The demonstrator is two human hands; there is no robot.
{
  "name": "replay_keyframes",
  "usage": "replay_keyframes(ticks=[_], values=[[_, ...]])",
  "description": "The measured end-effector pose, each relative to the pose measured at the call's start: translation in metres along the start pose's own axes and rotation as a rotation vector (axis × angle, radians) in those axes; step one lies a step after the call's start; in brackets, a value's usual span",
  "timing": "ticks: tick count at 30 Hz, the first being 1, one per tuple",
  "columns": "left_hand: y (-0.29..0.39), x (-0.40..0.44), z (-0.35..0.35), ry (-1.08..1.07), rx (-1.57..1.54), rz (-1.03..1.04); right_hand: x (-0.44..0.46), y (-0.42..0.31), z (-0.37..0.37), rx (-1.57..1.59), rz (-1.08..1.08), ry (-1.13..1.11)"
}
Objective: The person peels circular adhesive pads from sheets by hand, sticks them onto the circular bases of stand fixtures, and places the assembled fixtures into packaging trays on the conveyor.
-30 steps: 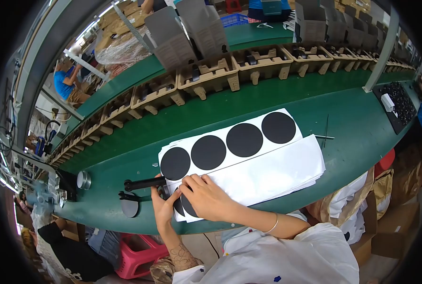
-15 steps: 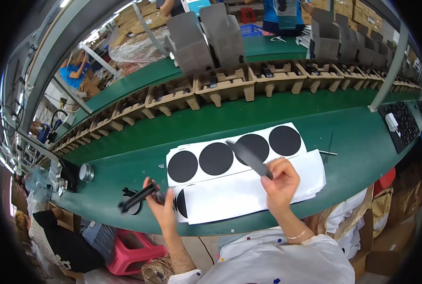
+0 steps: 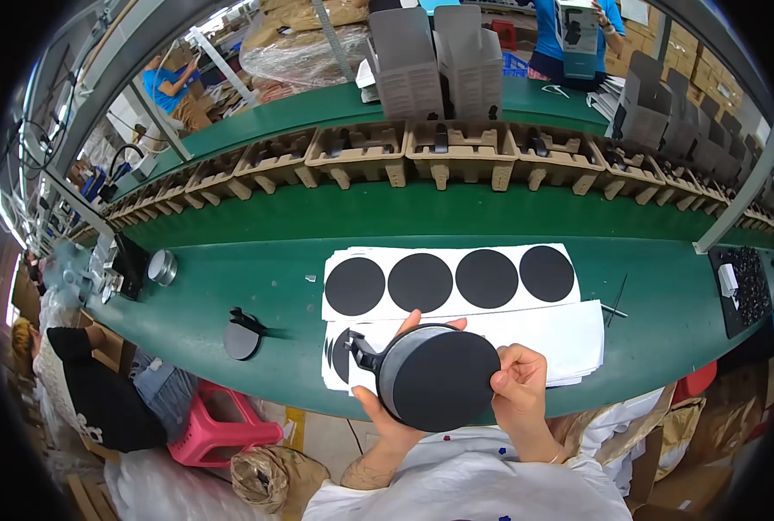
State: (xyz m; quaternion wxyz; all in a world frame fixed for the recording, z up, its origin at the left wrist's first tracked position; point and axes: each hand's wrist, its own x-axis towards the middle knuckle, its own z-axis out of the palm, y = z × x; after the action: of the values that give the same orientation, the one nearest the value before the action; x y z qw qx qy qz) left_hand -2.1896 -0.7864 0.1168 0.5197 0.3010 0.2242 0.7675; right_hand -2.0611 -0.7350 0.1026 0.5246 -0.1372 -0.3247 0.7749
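My left hand [image 3: 390,429] is wrapped round a black round base [image 3: 387,388] from below, with its small bracket [image 3: 362,352] sticking out at the left. My right hand [image 3: 522,392] pinches the right edge of a black round sticker [image 3: 443,382]. The sticker overlaps most of the base's face, leaving a grey crescent at the left. Behind the hands lies a stack of white sheets [image 3: 565,340] bearing several black circles [image 3: 420,282]. A second round base with a bracket [image 3: 242,340] rests on the green table to the left.
A row of brown moulded trays [image 3: 358,154] holding black parts runs along the back, with grey open boxes [image 3: 408,74] behind. At left is a metal tin [image 3: 163,267]; at right, a black tray of small parts [image 3: 749,291]. Co-workers in blue shirts [image 3: 171,87] are across the line.
Both hands have come together over the near table edge. The base has turned face up in my left hand, and the sticker in my right hand has moved onto it.
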Motion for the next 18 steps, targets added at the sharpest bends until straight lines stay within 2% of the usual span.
replay_keyframes(ticks=[8,18], values=[[0.007,0.000,-0.005,-0.039,0.083,-0.048,-0.001,0.006,0.004,-0.039,-0.004,0.004],[0.014,0.001,-0.010,-0.057,0.044,-0.056,0.000,0.013,0.010,-0.101,-0.035,0.007]])
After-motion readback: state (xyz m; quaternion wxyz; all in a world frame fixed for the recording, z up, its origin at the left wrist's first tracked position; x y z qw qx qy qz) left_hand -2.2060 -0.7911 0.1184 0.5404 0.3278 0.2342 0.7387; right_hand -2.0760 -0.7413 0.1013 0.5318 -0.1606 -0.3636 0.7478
